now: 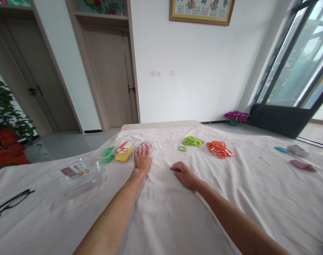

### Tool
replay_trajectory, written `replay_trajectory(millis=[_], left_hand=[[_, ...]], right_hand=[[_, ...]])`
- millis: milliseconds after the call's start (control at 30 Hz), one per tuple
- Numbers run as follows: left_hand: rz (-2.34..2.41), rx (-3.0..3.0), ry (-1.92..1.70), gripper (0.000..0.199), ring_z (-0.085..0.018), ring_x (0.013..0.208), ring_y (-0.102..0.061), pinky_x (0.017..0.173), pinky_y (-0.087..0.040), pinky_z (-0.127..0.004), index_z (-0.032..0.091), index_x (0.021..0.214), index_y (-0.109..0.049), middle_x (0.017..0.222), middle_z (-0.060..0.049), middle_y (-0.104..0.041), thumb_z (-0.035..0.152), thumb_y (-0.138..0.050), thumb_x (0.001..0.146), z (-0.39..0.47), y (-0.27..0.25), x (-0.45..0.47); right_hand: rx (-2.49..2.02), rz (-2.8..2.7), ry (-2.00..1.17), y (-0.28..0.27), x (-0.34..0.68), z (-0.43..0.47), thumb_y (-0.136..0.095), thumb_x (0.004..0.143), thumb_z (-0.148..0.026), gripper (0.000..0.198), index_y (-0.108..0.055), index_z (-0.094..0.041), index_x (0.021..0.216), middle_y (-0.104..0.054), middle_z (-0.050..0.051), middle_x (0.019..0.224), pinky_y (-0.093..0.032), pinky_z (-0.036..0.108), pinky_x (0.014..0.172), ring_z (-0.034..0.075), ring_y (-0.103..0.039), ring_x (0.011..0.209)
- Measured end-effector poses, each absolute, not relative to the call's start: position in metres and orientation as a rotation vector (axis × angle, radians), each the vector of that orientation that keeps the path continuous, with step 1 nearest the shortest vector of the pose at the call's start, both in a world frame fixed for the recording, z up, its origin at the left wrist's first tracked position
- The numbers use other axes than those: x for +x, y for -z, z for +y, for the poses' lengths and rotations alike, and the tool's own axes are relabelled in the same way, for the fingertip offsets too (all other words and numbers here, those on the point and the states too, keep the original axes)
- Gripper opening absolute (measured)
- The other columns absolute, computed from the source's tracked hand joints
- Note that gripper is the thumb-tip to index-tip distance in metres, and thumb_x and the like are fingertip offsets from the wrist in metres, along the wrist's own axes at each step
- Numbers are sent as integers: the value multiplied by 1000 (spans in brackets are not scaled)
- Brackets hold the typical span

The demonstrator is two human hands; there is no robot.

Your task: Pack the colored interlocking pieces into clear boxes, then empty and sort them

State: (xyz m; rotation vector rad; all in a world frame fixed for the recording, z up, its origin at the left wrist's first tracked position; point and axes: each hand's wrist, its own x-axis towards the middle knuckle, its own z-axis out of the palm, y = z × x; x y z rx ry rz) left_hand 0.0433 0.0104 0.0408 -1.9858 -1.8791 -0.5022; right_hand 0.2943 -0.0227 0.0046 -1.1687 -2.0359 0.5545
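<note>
My left hand (142,162) lies with its fingers stretched out over a clear plastic box with a red-and-white label (146,144), partly covering it. Just left of that box is another clear box of yellow pieces (123,157), also labelled. Green pieces (108,154) sit in clear plastic beside it. My right hand (185,174) rests on the cloth with its fingers curled in, and nothing shows in it. Beyond it lie a pile of lime-green pieces (193,141) and a single square lime-green frame piece (182,148). A pile of orange pieces (220,150) is to their right.
A pale cloth (166,212) with folds covers the table. An empty-looking clear container (81,177) and black glasses (14,202) are at the left. On the right are a pink folded item (302,165), a white packet (298,150) and a blue item (281,149).
</note>
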Motion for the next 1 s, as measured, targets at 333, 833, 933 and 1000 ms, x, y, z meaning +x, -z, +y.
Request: replay_trajectory(millis=[333, 833, 933, 1000], left_hand=[[-1852, -1891, 327, 55, -36, 142, -26, 112, -15, -59, 21, 139, -50, 148, -16, -45, 20, -56, 84, -51, -107, -25], [-2191, -1809, -276, 33, -40, 107, -63, 90, -40, -60, 10, 104, -73, 124, -29, -62, 20, -55, 78, -57, -126, -93], [-2241, -1827, -348, 28, -41, 103, -65, 89, -40, -63, 9, 96, -75, 111, -29, -68, 21, -57, 77, -50, -140, -98], [-2270, -1845, -375, 27, -42, 101, -66, 86, -43, -61, 9, 92, -76, 104, -28, -71, 23, -59, 77, -49, -146, -101]], right_hand=[[-1144, -2083, -365, 0, 289, -35, -52, 81, -10, 26, -73, -19, 93, -66, 10, 106, -46, 34, 96, 20, -60, 101], [-1199, -2051, -273, 5, 290, -29, -48, 79, -8, 26, -71, -19, 85, -66, 7, 94, -47, 30, 88, 18, -61, 92], [-1191, -2050, -293, 4, 290, -30, -48, 79, -8, 26, -71, -19, 86, -66, 7, 94, -47, 30, 88, 18, -61, 91], [-1194, -2040, -306, 3, 291, -31, -49, 79, -8, 26, -71, -19, 86, -66, 7, 95, -47, 30, 88, 18, -61, 91]])
